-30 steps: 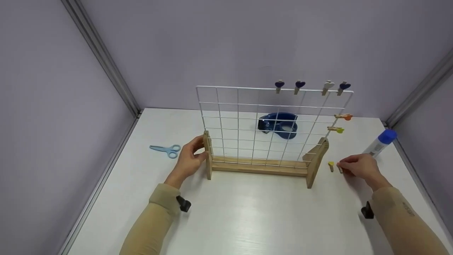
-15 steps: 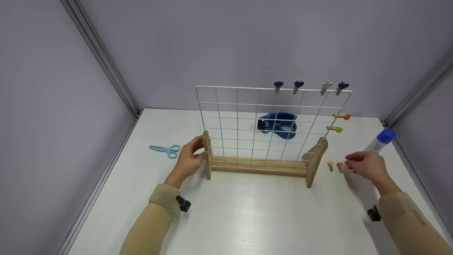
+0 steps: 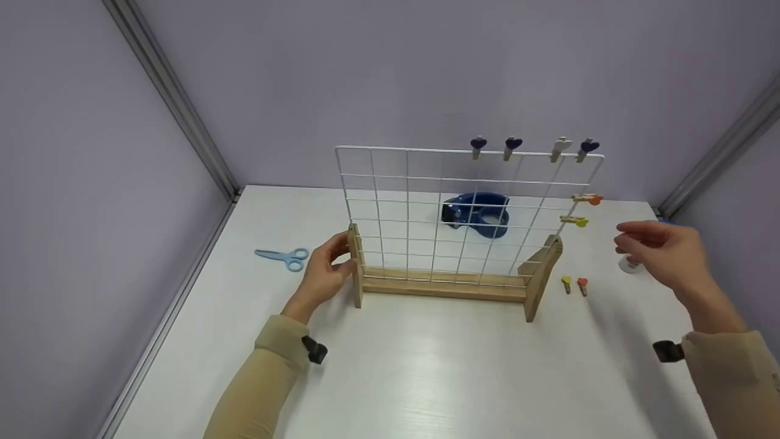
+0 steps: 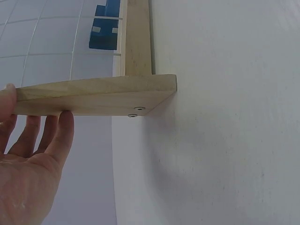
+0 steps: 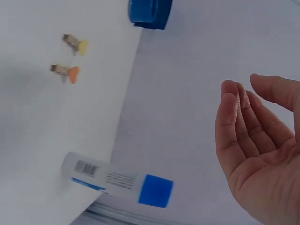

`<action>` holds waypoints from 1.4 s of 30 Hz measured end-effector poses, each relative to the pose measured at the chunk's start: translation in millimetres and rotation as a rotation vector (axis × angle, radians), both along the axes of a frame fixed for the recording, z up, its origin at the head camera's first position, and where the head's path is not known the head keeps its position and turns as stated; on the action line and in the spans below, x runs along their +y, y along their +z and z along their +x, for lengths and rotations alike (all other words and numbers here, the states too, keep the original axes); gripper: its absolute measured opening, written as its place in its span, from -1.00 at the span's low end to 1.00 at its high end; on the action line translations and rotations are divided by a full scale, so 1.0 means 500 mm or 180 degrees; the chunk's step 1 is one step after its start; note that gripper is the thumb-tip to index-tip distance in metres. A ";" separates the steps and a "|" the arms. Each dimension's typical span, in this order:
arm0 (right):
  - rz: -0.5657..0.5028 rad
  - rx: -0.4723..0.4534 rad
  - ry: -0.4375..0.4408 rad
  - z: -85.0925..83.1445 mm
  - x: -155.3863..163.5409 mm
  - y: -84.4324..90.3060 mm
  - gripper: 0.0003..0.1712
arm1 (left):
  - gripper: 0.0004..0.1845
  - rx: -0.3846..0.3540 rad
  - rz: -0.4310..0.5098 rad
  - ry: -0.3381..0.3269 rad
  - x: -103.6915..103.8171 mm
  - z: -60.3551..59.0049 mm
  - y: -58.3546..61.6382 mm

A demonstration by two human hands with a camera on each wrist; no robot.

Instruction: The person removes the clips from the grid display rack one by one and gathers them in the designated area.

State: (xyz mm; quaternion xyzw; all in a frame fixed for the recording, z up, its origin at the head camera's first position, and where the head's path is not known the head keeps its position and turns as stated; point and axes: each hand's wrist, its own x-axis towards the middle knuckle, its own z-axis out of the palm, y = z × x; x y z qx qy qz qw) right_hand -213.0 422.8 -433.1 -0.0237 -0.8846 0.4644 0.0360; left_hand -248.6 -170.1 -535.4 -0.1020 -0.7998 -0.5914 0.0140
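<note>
A white wire grid [image 3: 463, 213] stands upright in a wooden stand [image 3: 445, 285] near the middle of the tabletop [image 3: 426, 378]. The left hand [image 3: 323, 274] grasps the stand's left upright, thumb on one face and fingers curled round the other, as the left wrist view shows. The right hand [image 3: 667, 253] hangs in the air to the right of the grid, fingers loosely relaxed and holding nothing, above a glue stick [image 5: 117, 180] lying on the tabletop. Six small clips are on the grid: four along the right part of the top wire [image 3: 530, 146], and an orange one [image 3: 588, 199] and a yellow one [image 3: 576, 221] on the right edge. Two more clips, a yellow one [image 3: 567, 283] and an orange one [image 3: 582, 285], lie side by side on the tabletop just right of the stand, well apart from either hand. Judging by that, the work with the clips is only partly done. Light blue scissors [image 3: 283, 256] lie to the left, and a blue tape dispenser [image 3: 478, 213] sits behind the grid.
</note>
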 end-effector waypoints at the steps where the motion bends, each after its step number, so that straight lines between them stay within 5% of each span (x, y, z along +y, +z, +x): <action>1: -0.0006 0.0081 0.0002 0.002 -0.008 0.017 -0.74 | -0.38 -0.0011 -0.0002 0.0000 0.000 0.000 0.000; 11: 0.0374 0.1051 -0.0020 0.008 -0.107 0.182 -0.66 | -0.36 -0.0002 0.0023 0.0022 -0.001 0.000 0.000; 17: 0.0657 0.1303 0.0040 -0.008 -0.165 0.277 -0.71 | -0.38 0.0056 0.0005 -0.0018 -0.003 0.004 0.000; 23: 0.0948 0.1903 0.0385 -0.025 -0.247 0.362 -0.80 | -0.38 0.0064 0.0084 -0.0066 -0.001 0.006 -0.002; 26: 0.1033 0.2114 0.0636 -0.027 -0.297 0.383 -0.81 | -0.37 0.0051 0.0083 -0.0081 -0.002 0.006 -0.001; 33: 0.1209 0.2053 0.1262 -0.043 -0.390 0.391 -0.82 | -0.35 0.0045 0.0016 -0.0074 -0.003 0.008 0.000; 42: 0.1265 0.1766 0.1483 -0.063 -0.440 0.388 -0.86 | -0.35 0.0050 -0.0057 -0.0043 -0.002 0.009 -0.001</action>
